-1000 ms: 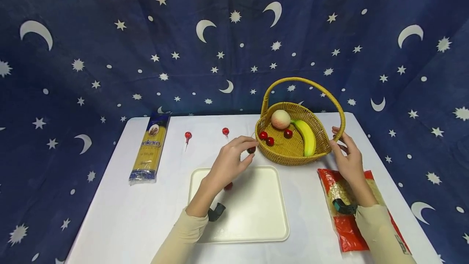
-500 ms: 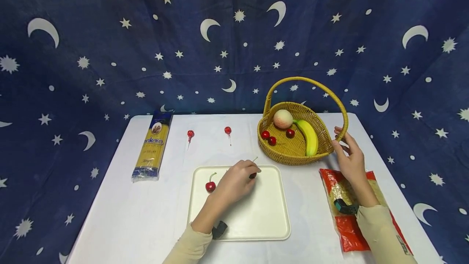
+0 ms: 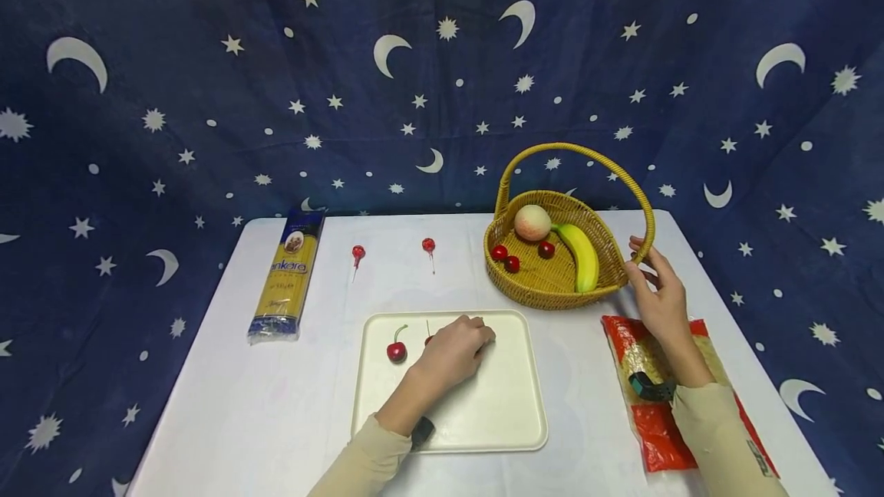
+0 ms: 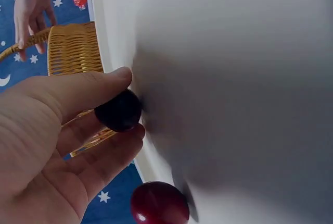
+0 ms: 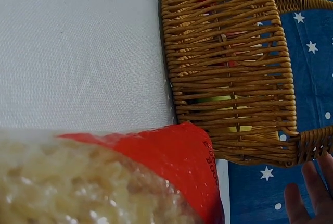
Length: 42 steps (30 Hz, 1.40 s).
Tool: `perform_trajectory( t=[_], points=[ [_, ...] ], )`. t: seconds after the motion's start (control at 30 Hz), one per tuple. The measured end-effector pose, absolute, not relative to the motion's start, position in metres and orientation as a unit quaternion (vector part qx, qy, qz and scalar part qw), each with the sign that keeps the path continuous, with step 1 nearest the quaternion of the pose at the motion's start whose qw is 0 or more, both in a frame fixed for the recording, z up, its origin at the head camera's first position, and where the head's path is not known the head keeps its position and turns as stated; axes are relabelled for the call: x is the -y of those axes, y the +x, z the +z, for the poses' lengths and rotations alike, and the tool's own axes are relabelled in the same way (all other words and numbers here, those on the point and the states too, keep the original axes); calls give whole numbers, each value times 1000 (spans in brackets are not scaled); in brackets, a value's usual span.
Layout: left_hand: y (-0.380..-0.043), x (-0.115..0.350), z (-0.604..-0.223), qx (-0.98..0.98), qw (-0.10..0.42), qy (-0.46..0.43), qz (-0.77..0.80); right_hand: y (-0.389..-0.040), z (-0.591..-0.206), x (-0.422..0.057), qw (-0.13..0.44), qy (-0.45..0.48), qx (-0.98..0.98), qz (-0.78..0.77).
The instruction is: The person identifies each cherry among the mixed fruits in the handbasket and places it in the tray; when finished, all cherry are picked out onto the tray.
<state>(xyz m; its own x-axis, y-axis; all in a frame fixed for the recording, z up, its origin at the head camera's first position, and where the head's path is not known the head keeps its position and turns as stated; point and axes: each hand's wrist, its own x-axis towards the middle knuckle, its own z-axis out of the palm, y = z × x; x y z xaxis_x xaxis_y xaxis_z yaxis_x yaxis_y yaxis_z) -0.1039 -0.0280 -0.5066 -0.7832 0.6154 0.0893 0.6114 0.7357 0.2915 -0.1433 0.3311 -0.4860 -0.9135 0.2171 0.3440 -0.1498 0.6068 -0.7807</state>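
Observation:
My left hand [image 3: 452, 351] is low over the cream tray [image 3: 483, 424]. In the left wrist view, its thumb and fingers pinch a dark cherry [image 4: 119, 110] close to the tray surface. Beside it lies a red cherry [image 4: 159, 203]; in the head view it is mostly behind the hand. Another cherry [image 3: 397, 352] with an upright stem sits at the tray's left. My right hand [image 3: 661, 294] holds the wicker basket [image 3: 535, 299] at the right foot of its handle, thumb on the near side. In the basket are a peach [image 3: 532, 222], a banana [image 3: 582, 258] and several cherries [image 3: 512, 264].
A spaghetti pack [image 3: 287, 278] lies at the left of the white table. Two red lollipops [image 3: 357, 253] are behind the tray. A red pasta bag [image 3: 663, 436] lies under the right forearm. A starry blue cloth [image 3: 331, 60] hangs behind.
My left hand has carried the dark cherry from beside the basket back and down over the tray, uncovering the cherry on the tray's left. The right hand stays at the basket handle.

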Motion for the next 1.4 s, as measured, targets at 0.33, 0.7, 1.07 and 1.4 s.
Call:
perform_trajectory(
  t=[0.33,0.7,1.07,1.4],
  points=[
    [-106,25,-496,-932,9,322,167,-144,-487,-332,207,-18,872,443],
    [-132,24,-467,-912,-2,334,237,-145,-487,-332,209,-23,870,445],
    [-169,6,-448,-897,-48,327,292,-146,-487,-332,216,-18,868,447],
    [-200,-24,-441,-910,-24,319,263,-145,-488,-333,217,-4,867,449]
  ],
)
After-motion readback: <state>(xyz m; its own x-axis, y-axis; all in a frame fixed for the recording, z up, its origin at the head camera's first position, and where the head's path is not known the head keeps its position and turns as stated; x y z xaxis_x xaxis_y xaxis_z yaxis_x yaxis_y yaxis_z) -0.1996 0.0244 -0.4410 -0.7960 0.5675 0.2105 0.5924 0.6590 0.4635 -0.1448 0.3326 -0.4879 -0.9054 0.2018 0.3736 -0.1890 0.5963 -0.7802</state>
